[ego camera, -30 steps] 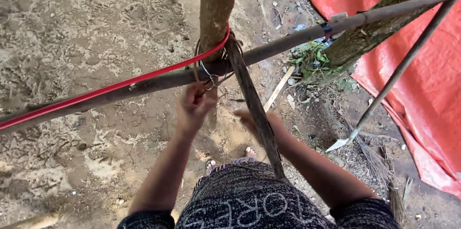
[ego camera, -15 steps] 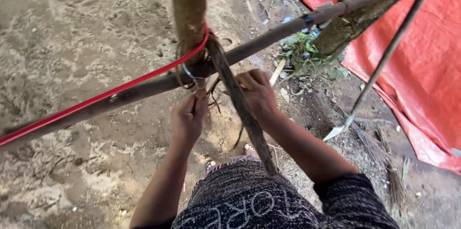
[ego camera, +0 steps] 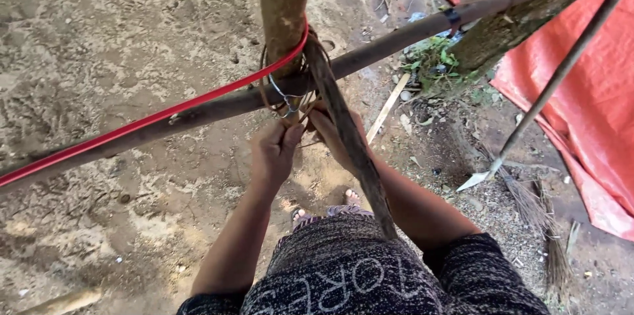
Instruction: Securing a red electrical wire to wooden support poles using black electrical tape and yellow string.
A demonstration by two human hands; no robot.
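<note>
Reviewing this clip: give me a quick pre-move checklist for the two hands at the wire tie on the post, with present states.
1. Left hand at the wire tie: ok.
2. Right hand in full view: not ok, a diagonal stick crosses it.
3. Horizontal pole against the upright post: ok.
4. Red cord looped around the post: ok.
5. Wire twisted tight: cannot tell.

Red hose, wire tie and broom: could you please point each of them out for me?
red hose (ego camera: pixel 165 115), head view, on its middle stretch along the horizontal pole.
wire tie (ego camera: pixel 282 96), head view, on the loop below the pole.
broom (ego camera: pixel 538 219), head view, on its bristles.
</note>
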